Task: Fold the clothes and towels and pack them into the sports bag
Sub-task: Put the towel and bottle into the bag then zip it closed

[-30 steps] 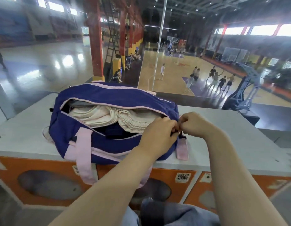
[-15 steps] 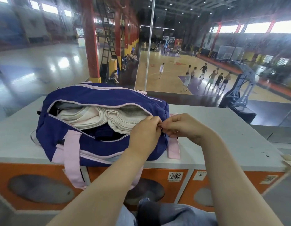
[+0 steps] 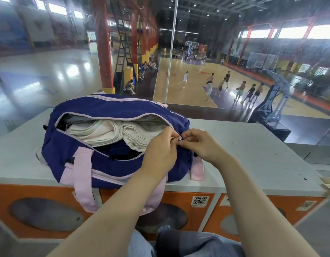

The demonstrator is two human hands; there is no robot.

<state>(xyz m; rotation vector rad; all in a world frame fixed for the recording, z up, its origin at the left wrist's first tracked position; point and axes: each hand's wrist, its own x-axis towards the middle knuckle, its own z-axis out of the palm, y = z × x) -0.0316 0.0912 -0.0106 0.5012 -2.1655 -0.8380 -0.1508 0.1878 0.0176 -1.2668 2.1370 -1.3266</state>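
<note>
The navy fabric sports bag with pink straps lies lengthwise along the grey tabletop near its front edge. Both hands meet at its right end: left hand and right hand pinch the zipper pull. The open zip runs leftward over the folded cream towels.

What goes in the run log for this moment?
stage: zipping | sports bag: open, towels inside | left hand: grip on zipper end | right hand: pinching zipper pull
</note>
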